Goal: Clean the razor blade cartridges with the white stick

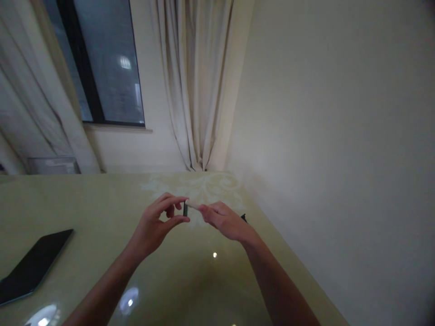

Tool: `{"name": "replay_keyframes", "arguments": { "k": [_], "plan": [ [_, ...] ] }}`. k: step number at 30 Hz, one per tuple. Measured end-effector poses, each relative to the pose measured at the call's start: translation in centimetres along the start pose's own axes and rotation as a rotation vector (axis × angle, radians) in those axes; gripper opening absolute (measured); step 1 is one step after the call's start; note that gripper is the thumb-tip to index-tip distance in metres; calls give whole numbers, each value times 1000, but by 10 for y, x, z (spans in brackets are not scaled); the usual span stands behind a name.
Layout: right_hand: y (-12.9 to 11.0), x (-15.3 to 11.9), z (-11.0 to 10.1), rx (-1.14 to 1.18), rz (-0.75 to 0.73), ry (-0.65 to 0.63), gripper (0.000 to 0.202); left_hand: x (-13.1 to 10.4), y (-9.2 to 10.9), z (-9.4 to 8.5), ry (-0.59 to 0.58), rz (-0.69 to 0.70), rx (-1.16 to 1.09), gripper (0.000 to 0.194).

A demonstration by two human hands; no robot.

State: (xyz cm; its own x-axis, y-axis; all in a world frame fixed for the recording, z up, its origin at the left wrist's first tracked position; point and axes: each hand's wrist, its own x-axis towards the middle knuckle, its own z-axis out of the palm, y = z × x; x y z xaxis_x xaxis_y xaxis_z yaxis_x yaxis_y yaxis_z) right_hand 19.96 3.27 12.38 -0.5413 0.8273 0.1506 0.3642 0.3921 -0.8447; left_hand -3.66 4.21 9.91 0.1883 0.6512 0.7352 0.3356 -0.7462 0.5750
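Between the thumb and index finger of my left hand (158, 222) is a small, dark green, flat piece (185, 208), held upright by its top and bottom ends. My right hand (224, 220) pinches a thin, pale, stick-like item (193, 205), whose far end meets the upper part of the green piece. Both hands are raised over the glossy yellow-green table (190, 271), close to each other. What the small piece is exactly cannot be made out.
A black flat device (36, 265) lies at the table's left. Just beyond my right wrist is a small black object (244, 218), partly hidden. Curtains (199, 81) and a dark window (108, 63) stand behind the table, and a bare wall (333, 136) runs along the right.
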Motion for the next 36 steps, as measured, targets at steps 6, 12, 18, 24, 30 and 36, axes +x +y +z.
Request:
{"name": "replay_keyframes", "arguments": {
  "k": [6,12,18,24,30,36],
  "plan": [
    [4,0,0,-13,-3,-29,65,-1,-1,1,8,-5,5,31],
    [0,-1,0,-51,0,-31,64,-1,-2,1,-5,6,-2,32],
    [0,-1,-1,-49,-14,2,64,-1,0,1,5,24,5,33],
    [5,0,0,-28,-13,-16,66,-2,-3,2,7,22,11,31],
    [6,3,1,-55,-3,-16,65,-2,-6,2,-4,19,11,31],
    [8,8,7,-117,7,28,67,-3,-12,3,-16,17,14,31]
  ]
}}
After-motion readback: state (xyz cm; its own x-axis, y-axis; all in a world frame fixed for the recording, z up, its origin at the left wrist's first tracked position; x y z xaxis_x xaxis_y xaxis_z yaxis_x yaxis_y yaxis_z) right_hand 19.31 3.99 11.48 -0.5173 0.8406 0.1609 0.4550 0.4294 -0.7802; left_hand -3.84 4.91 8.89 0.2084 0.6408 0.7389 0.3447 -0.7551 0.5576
